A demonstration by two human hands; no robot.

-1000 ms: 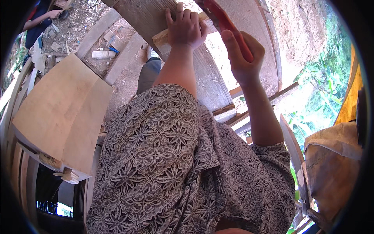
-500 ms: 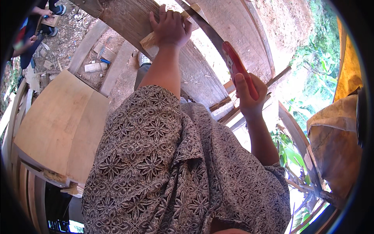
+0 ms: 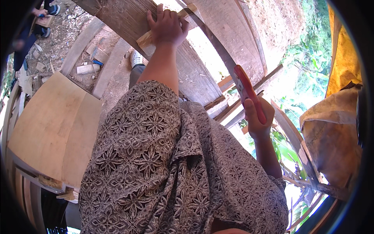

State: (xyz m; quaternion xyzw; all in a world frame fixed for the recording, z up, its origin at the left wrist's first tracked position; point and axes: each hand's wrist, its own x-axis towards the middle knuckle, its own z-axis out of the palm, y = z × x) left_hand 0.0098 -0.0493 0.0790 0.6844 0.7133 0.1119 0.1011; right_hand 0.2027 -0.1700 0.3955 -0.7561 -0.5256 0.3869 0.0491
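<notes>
Left hand (image 3: 167,33): Yours lies palm down, fingers spread, resting over a pale strip.
Right hand (image 3: 258,119): Your fingers are wrapped round the red handle of a saw (image 3: 246,85), thumb laid along it.
Strip (image 3: 145,39): Under your left fingers, lying slantwise across the tabletop (image 3: 120,15), one end showing on each side of the hand.
Blade (image 3: 214,42): Runs up and leftward from your right fingers, crossing near the strip's far end, just beside your left thumb. Whether the teeth have bitten in, you cannot tell from here.
Risk to the thumb: If the blade jumped or wandered left, it could nick your left thumb, because the two are so near.
Risk to the strip: Only your left hand visibly steadies it, so a hard stroke could twist or drag it; a sideways lean from your right fingers could bind the blade.
Counts by your fingers: Two hands, one saw, one strip, two broad planks in the tabletop with a bright gap between.
Counts farther off: One pale panel (image 3: 46,124) below left of your left fingers; one tarp (image 3: 329,144) right of your right fingers; one other person (image 3: 25,48), well left of your left fingers.
</notes>
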